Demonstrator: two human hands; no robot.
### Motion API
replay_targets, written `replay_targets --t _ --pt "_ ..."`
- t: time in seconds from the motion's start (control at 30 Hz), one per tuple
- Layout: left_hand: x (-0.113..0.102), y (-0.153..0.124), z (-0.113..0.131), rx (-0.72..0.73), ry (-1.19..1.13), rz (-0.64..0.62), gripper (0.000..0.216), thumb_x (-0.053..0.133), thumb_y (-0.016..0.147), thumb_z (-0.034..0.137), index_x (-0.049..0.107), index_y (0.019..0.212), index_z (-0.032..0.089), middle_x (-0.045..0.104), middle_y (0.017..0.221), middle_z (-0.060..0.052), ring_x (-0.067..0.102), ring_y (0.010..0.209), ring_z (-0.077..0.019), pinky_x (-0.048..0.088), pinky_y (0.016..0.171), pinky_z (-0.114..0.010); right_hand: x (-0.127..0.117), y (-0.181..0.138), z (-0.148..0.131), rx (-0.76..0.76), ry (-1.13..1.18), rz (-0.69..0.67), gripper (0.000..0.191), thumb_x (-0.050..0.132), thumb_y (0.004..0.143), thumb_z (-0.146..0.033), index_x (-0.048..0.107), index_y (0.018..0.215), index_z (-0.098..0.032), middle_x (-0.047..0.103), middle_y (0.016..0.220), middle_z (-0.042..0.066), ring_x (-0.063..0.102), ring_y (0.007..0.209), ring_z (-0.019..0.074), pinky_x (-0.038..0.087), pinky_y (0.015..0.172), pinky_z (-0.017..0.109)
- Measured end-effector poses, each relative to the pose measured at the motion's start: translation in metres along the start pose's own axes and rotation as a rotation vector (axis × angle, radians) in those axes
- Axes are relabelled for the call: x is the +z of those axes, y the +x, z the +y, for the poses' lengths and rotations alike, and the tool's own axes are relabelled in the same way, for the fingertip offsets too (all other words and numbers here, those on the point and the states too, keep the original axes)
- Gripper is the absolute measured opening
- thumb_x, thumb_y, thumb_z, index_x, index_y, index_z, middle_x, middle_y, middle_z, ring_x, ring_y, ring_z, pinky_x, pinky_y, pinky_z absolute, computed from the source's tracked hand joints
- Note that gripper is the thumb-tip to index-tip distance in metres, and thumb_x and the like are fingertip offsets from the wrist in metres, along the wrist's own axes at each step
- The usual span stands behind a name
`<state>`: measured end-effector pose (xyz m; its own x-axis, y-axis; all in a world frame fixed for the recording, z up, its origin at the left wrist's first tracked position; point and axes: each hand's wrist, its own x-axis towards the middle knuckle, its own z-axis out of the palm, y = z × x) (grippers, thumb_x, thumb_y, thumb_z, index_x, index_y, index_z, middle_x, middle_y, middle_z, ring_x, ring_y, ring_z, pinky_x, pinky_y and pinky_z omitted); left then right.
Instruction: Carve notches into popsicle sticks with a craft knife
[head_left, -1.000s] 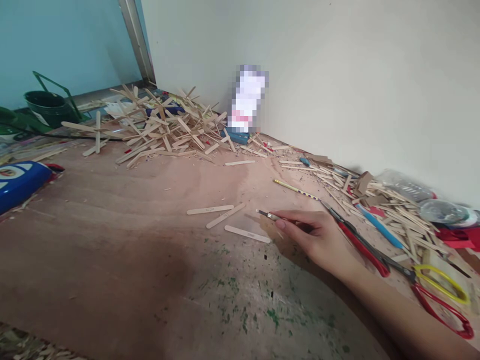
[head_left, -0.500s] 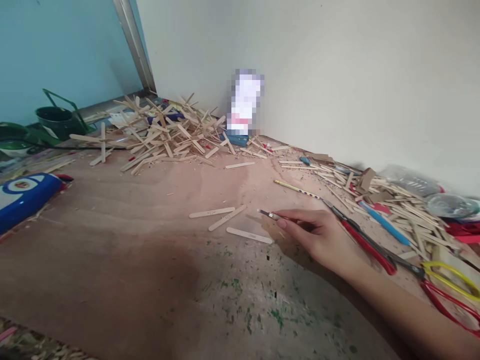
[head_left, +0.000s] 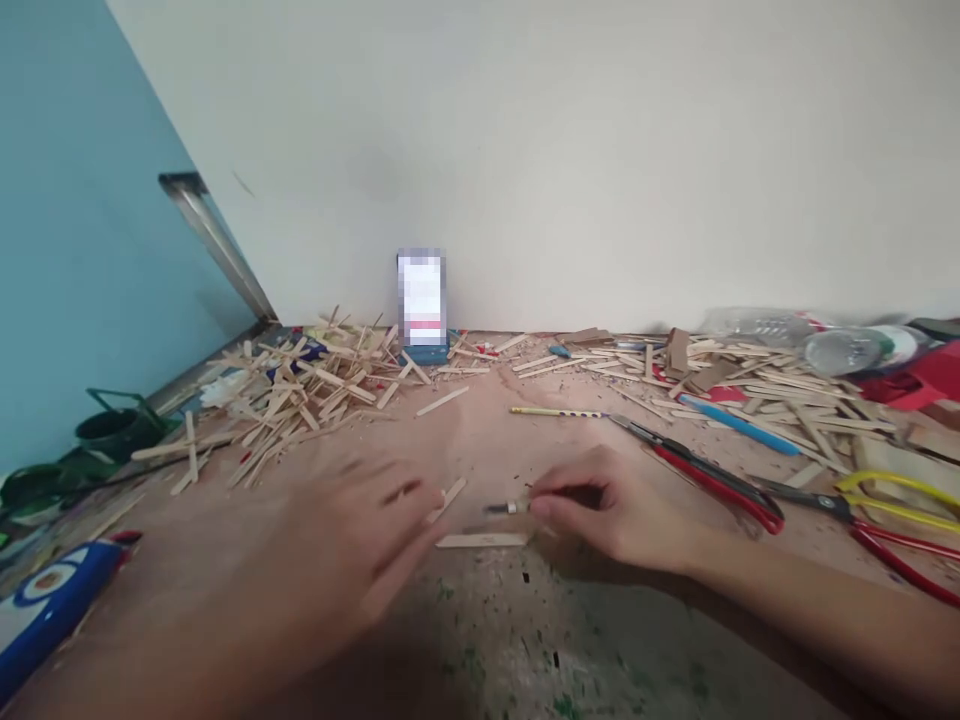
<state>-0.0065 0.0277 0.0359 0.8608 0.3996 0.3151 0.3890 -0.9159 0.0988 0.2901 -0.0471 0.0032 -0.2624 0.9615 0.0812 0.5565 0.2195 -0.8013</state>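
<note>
My right hand [head_left: 585, 505] pinches a slim craft knife [head_left: 511, 508], its short dark metal tip and pale shiny collar pointing left. Just below that tip, a popsicle stick [head_left: 482, 541] lies flat on the wooden board [head_left: 480, 450]. A second stick [head_left: 452, 497] slants out past the fingertips of my left hand [head_left: 360, 530]. That hand hovers over or rests on the board, smeared by motion, so I cannot tell how its fingers are set. It covers the spot left of the slanted stick.
Piled sticks [head_left: 300, 390] lie back left, more sticks [head_left: 772, 375] back right. A phone [head_left: 422, 297] leans on the wall. Right of my hand are a pencil [head_left: 559, 411], a red-handled cutting tool [head_left: 720, 485], a blue pen [head_left: 742, 425] and scissors [head_left: 847, 505]. A blue-white object [head_left: 56, 600] sits left.
My left hand has come into view from the lower left and covers part of the loose sticks. My right hand still holds the craft knife. The view has tilted up and turned right.
</note>
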Motion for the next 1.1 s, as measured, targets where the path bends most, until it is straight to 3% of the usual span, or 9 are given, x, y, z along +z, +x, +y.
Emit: replay_targets --t 0.13,0.23,0.47,0.6,0.67,0.8,0.9,1.0,1.1 --pt "0.032 -0.012 0.001 -0.038 -0.047 -0.065 0.038 0.04 0.116 0.026 0.074 0.099 0.022 0.075 0.099 -0.006 0.069 0.09 -0.0235 0.049 0.083 -0.038 -0.004 -0.004 -0.002 -0.076 -0.032 -0.179 0.031 0.065 0.102 -0.037 0.087 0.091 -0.019 0.082 0.079 0.005 0.07 0.066 0.0153 0.053 0.064 0.025" --pt "0.045 -0.017 0.0 -0.004 -0.068 -0.041 0.033 0.042 0.115 0.025 0.073 0.103 0.022 0.076 0.105 -0.006 0.069 0.093 -0.0245 0.048 0.082 -0.038 -0.01 -0.004 -0.004 -0.084 -0.116 -0.231 0.027 0.067 0.101 -0.031 0.086 0.085 -0.02 0.081 0.075 0.005 0.068 0.064 0.0145 0.049 0.062 0.025" --pt "0.047 -0.015 0.015 0.331 -0.313 0.053 0.022 0.05 0.115 0.027 0.071 0.109 0.023 0.076 0.097 -0.002 0.069 0.088 -0.0181 0.053 0.084 -0.033 -0.007 -0.001 -0.006 -0.052 -0.276 -0.155 0.028 0.06 0.108 -0.029 0.085 0.095 -0.023 0.082 0.082 0.004 0.069 0.068 0.0163 0.044 0.065 0.029" --pt "0.05 -0.016 0.01 0.141 -0.331 0.083 0.025 0.049 0.11 0.013 0.072 0.117 0.023 0.08 0.11 -0.003 0.074 0.098 -0.0173 0.057 0.091 -0.03 0.001 -0.001 0.0 -0.05 -0.255 -0.074 0.031 0.057 0.11 -0.032 0.084 0.097 -0.022 0.084 0.087 0.004 0.073 0.074 0.0174 0.048 0.069 0.029" --pt "0.055 -0.018 0.002 0.11 -0.268 0.117 0.035 0.046 0.106 0.008 0.072 0.122 0.024 0.081 0.126 -0.005 0.075 0.113 -0.0195 0.059 0.102 -0.033 0.005 0.0 0.005 -0.053 -0.232 -0.02 0.032 0.056 0.109 -0.032 0.085 0.098 -0.023 0.085 0.09 0.004 0.074 0.076 0.0179 0.051 0.071 0.029" --pt "0.061 -0.015 -0.009 0.162 -0.145 -0.056 0.058 0.044 0.094 0.002 0.064 0.147 0.018 0.068 0.156 -0.009 0.066 0.141 -0.0233 0.057 0.118 -0.041 0.009 0.002 0.014 -0.05 -0.184 0.075 0.031 0.056 0.109 -0.033 0.085 0.1 -0.022 0.087 0.096 0.004 0.077 0.082 0.0196 0.055 0.078 0.03" --pt "0.056 -0.006 -0.01 0.251 -0.055 -0.206 0.072 0.044 0.085 -0.002 0.058 0.154 0.012 0.061 0.162 -0.011 0.061 0.148 -0.0253 0.055 0.121 -0.044 0.006 0.005 0.015 -0.031 -0.145 0.162 0.033 0.056 0.109 -0.034 0.084 0.099 -0.021 0.087 0.1 0.006 0.078 0.086 0.0212 0.056 0.081 0.032" --pt "0.046 0.002 -0.01 0.291 0.013 -0.206 0.063 0.042 0.089 -0.003 0.068 0.143 0.015 0.074 0.146 -0.012 0.071 0.133 -0.0253 0.06 0.112 -0.042 0.004 0.007 0.015 -0.013 -0.106 0.246 0.033 0.058 0.108 -0.034 0.084 0.094 -0.02 0.086 0.092 0.006 0.075 0.078 0.0209 0.054 0.074 0.031" --pt "0.04 0.005 -0.013 0.242 0.032 -0.139 0.048 0.042 0.097 0.0 0.077 0.121 0.023 0.083 0.119 -0.006 0.079 0.104 -0.0213 0.064 0.092 -0.032 0.007 0.007 0.016 -0.015 -0.063 0.292 0.026 0.064 0.104 -0.027 0.084 0.09 -0.019 0.084 0.085 0.003 0.07 0.071 0.0178 0.05 0.069 0.029"
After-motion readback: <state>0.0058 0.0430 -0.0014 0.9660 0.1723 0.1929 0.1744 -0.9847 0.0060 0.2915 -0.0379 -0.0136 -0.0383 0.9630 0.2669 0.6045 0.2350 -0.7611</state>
